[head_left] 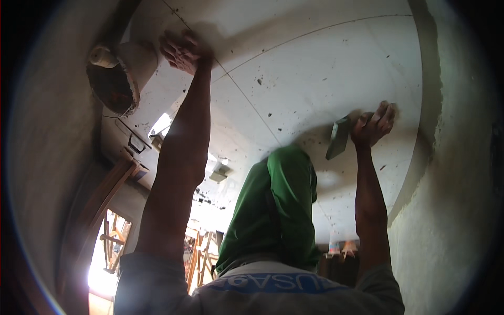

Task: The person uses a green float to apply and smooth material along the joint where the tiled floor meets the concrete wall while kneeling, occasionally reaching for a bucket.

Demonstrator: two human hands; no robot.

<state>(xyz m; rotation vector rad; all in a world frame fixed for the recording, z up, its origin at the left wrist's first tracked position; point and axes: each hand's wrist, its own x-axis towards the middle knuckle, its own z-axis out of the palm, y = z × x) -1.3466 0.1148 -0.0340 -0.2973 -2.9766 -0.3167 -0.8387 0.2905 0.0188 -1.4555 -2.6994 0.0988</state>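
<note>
On the pale tiled floor (325, 63), my left hand (181, 52) rests palm down with its fingers spread, at the far left near a floor joint. My right hand (375, 126) is low over the floor on the right, its fingers curled. Beside its thumb is a flat, rectangular grey-green slab-like piece (337, 139), tilted on edge, which the hand seems to grip; the part inside the fingers is hidden. To the left of my left hand is a dirty, pale bucket-like container (131, 68) with a dark, crusted opening.
Walls rise on the left and right (446, 210), with a rough grey strip (430, 94) along the right floor edge. Dark crumbs (260, 82) dot the tiles. My green-trousered knees (289, 173) are between my arms. A small block (219, 173) and a wooden frame (107, 191) are further left.
</note>
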